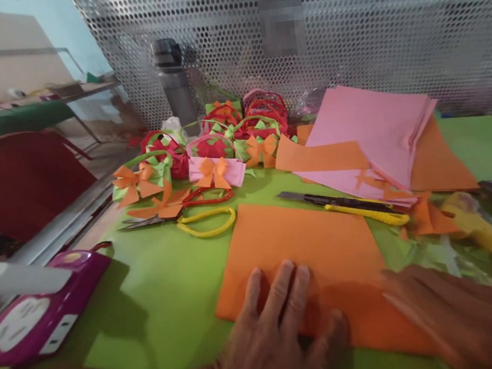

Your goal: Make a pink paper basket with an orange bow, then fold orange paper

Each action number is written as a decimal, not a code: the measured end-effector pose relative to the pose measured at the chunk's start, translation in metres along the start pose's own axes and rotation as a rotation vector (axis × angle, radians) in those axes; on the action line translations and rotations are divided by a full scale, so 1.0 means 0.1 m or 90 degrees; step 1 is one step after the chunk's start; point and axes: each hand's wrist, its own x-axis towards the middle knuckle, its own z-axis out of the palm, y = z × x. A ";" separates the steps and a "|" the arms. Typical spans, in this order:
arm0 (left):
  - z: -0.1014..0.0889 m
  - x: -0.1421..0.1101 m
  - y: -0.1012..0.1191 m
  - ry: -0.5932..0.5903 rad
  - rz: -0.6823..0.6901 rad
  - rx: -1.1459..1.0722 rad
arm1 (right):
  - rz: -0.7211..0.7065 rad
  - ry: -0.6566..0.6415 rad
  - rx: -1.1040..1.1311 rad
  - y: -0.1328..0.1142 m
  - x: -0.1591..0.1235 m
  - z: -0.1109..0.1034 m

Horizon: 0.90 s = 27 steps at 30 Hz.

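An orange paper sheet (297, 244) lies on the green table cover (160, 289) in front of me. My left hand (275, 329) rests flat on its near edge, fingers stretched and slightly apart, holding nothing. My right hand (460, 314) lies over the sheet's right corner, smeared by motion; its fingers are too blurred to read. Just beyond the sheet lie yellow-handled scissors (197, 219) on the left and a yellow utility knife (350, 203) on the right.
Several small paper baskets (215, 164) with orange bows stand at the back. A stack of pink and orange sheets (377, 134) lies back right. A purple craft punch (39, 314) sits at left, a yellow tool (491, 233) at right, a grey bottle (174, 80) by the perforated wall.
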 end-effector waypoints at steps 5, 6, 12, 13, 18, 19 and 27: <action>-0.01 0.01 -0.01 -0.046 -0.007 -0.031 | -0.097 0.071 -0.040 -0.12 0.15 -0.12; -0.01 0.01 -0.01 -0.053 -0.006 -0.039 | -0.105 0.083 -0.017 -0.15 0.20 -0.15; -0.03 -0.05 -0.04 -0.054 0.011 -0.058 | -0.139 0.036 0.054 -0.41 0.28 -0.24; -0.03 -0.06 -0.05 -0.052 0.016 -0.061 | -0.150 0.025 0.021 -0.45 0.25 -0.24; 0.05 -0.09 -0.05 -0.035 0.027 -0.043 | -0.114 0.028 -0.069 -0.62 0.13 -0.20; 0.08 -0.10 -0.03 -0.034 0.024 -0.035 | -0.094 0.033 -0.081 -0.66 0.12 -0.19; 0.15 -0.13 -0.03 -0.019 0.015 -0.044 | -0.017 0.034 -0.088 -0.78 0.03 -0.14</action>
